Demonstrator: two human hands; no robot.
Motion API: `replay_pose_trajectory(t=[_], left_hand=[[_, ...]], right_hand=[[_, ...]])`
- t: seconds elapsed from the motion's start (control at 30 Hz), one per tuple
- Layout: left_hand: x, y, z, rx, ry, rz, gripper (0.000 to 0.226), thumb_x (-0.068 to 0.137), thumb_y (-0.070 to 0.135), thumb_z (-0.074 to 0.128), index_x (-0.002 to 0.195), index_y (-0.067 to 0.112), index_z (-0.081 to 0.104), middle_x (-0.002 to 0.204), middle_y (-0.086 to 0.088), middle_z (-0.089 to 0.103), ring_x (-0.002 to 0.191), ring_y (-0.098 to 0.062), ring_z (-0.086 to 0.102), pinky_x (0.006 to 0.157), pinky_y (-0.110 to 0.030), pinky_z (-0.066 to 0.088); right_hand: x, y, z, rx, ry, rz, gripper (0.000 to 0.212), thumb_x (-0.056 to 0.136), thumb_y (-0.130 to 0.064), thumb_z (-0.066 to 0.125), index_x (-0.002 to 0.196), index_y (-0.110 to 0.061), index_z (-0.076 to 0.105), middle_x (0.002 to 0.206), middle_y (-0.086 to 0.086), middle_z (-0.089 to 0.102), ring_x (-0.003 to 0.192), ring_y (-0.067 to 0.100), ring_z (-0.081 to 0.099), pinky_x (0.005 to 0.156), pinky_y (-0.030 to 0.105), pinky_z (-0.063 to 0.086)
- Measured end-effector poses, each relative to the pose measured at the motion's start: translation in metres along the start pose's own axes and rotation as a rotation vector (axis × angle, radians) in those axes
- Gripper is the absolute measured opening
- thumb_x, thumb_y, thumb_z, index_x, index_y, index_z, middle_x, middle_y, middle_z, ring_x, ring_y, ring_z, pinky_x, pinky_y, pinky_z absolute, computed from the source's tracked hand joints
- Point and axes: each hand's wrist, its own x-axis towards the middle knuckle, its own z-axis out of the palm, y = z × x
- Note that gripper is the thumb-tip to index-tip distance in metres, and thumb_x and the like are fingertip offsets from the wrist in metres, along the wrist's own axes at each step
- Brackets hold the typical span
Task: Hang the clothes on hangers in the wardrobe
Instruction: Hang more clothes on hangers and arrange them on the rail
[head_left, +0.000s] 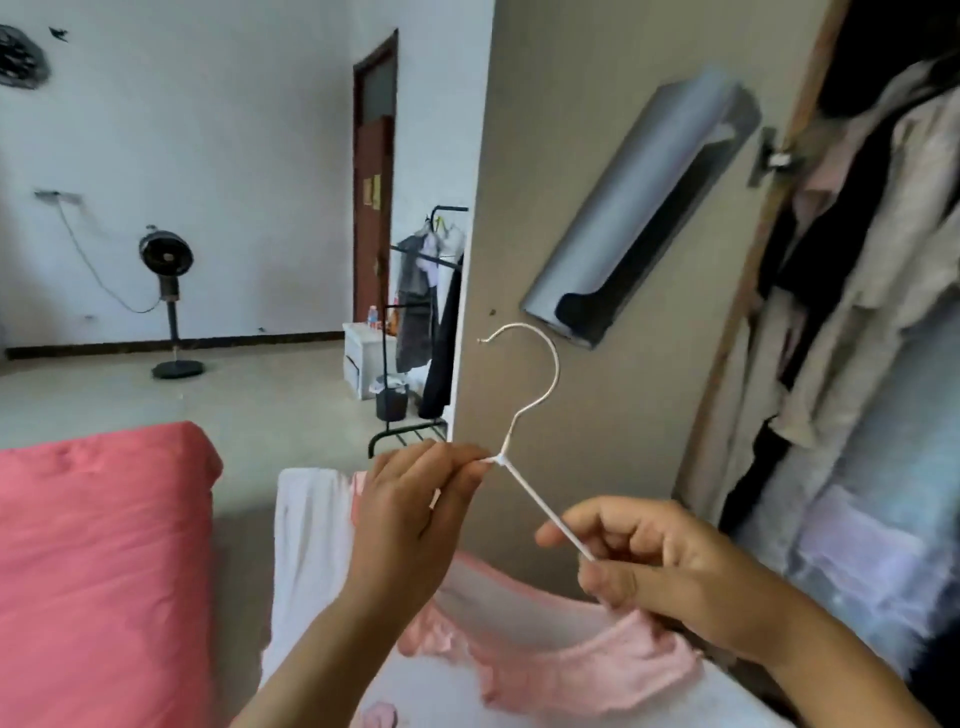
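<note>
Wardrobe (857, 312): door open, several garments already hung inside, blurred.
Bed (98, 561): red cover, lower left.
Garment (519, 660): white with pink ruffled neckline, held low before wardrobe; not yet hung. Lower part cut off by frame.
Left hand (415, 514): hanger neck pinched.
Right hand (670, 566): hanger arm and neckline gripped.
Hanger (524, 415): white wire, left arm hidden; insertion judged under way.

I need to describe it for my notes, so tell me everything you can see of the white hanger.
The hanger is thin white wire, its hook curling up and left before the wardrobe door. The left hand pinches its neck joint; the right hand grips one sloping arm over the pink-trimmed white garment. Its other arm is hidden.
</note>
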Motion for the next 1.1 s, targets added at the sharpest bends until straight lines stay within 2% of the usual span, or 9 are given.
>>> replay_pose_trajectory(t=[0.13, 0.3, 0.4, 0.47, 0.6, 0.77, 0.87, 1.0, 1.1], left_hand=[[0.007, 0.037, 0.061, -0.234, -0.084, -0.023, 0.017, 0.09, 0.039, 0.048, 0.099, 0.03, 0.06, 0.083, 0.024, 0.062, 0.075, 0.006, 0.057, 0.067, -0.011, 0.041], [0.014, 0.071, 0.121, -0.522, -0.267, -0.057, 0.012, 0.09, 0.039, 0.052, 0.094, 0.034, 0.061, 0.074, 0.023, 0.061, 0.068, 0.002, 0.056, 0.063, -0.008, 0.038], [0.025, 0.085, 0.149, -0.606, -0.368, 0.007, 0.013, 0.088, 0.034, 0.057, 0.097, 0.034, 0.066, 0.087, 0.022, 0.065, 0.079, 0.002, 0.06, 0.071, -0.009, 0.041], [0.033, 0.096, 0.166, -0.631, -0.415, 0.062, 0.019, 0.087, 0.043, 0.055, 0.099, 0.036, 0.068, 0.097, 0.022, 0.064, 0.091, 0.003, 0.06, 0.078, -0.011, 0.042], [0.043, 0.117, 0.187, -0.709, -0.491, 0.146, 0.023, 0.085, 0.053, 0.048, 0.105, 0.046, 0.058, 0.106, 0.023, 0.059, 0.102, 0.004, 0.056, 0.084, -0.011, 0.042], [0.047, 0.137, 0.21, -0.807, -0.578, 0.19, 0.027, 0.083, 0.052, 0.05, 0.104, 0.04, 0.061, 0.104, 0.025, 0.057, 0.099, 0.006, 0.056, 0.078, -0.012, 0.045], [0.056, 0.15, 0.227, -0.83, -0.587, 0.215, 0.026, 0.085, 0.045, 0.054, 0.106, 0.033, 0.064, 0.101, 0.023, 0.057, 0.098, 0.008, 0.054, 0.079, -0.006, 0.041], [0.074, 0.173, 0.256, -0.856, -0.633, 0.245, 0.036, 0.081, 0.044, 0.049, 0.111, 0.03, 0.063, 0.103, 0.022, 0.058, 0.094, 0.002, 0.056, 0.08, -0.012, 0.044], [0.088, 0.194, 0.285, -0.874, -0.659, 0.293, 0.028, 0.09, 0.033, 0.055, 0.116, 0.027, 0.061, 0.106, 0.019, 0.057, 0.099, 0.004, 0.054, 0.087, -0.015, 0.043]], right_hand=[[-0.056, -0.002, -0.04, 0.097, 0.058, 0.028, 0.042, 0.071, -0.028, 0.079, 0.108, -0.011, 0.068, 0.067, -0.004, 0.059, 0.059, 0.005, 0.054, 0.056, 0.011, 0.041], [-0.103, -0.01, -0.056, 0.046, 0.33, 0.045, 0.052, 0.07, -0.042, 0.078, 0.109, -0.01, 0.067, 0.066, -0.006, 0.06, 0.059, 0.005, 0.054, 0.059, 0.013, 0.043], [-0.125, -0.018, -0.055, 0.054, 0.487, 0.082, 0.038, 0.074, -0.02, 0.074, 0.106, -0.002, 0.065, 0.064, -0.004, 0.06, 0.058, 0.003, 0.054, 0.058, 0.012, 0.043], [-0.142, -0.026, -0.05, 0.064, 0.618, 0.096, 0.039, 0.07, -0.011, 0.069, 0.105, 0.004, 0.06, 0.062, -0.003, 0.06, 0.056, 0.002, 0.054, 0.055, 0.011, 0.042], [-0.168, -0.048, -0.035, 0.045, 0.96, 0.03, 0.076, 0.042, -0.04, 0.091, 0.099, 0.003, 0.065, 0.062, -0.001, 0.061, 0.055, 0.004, 0.054, 0.053, 0.011, 0.042], [-0.188, -0.082, -0.028, -0.056, 1.289, -0.052, 0.081, 0.028, -0.054, 0.091, 0.091, -0.006, 0.075, 0.051, 0.008, 0.053, 0.045, 0.01, 0.05, 0.045, 0.014, 0.04], [-0.192, -0.102, -0.032, -0.092, 1.398, -0.061, 0.085, 0.022, -0.056, 0.09, 0.09, -0.007, 0.075, 0.044, 0.002, 0.048, 0.039, 0.005, 0.043, 0.039, 0.012, 0.034], [-0.2, -0.124, -0.046, -0.065, 1.49, -0.085, 0.087, 0.018, -0.051, 0.092, 0.091, -0.005, 0.075, 0.041, -0.001, 0.037, 0.036, 0.005, 0.033, 0.036, 0.012, 0.028], [-0.21, -0.133, -0.067, -0.04, 1.507, -0.108, 0.091, 0.02, -0.046, 0.094, 0.098, -0.003, 0.073, 0.046, 0.0, 0.037, 0.041, 0.008, 0.036, 0.04, 0.015, 0.032]])
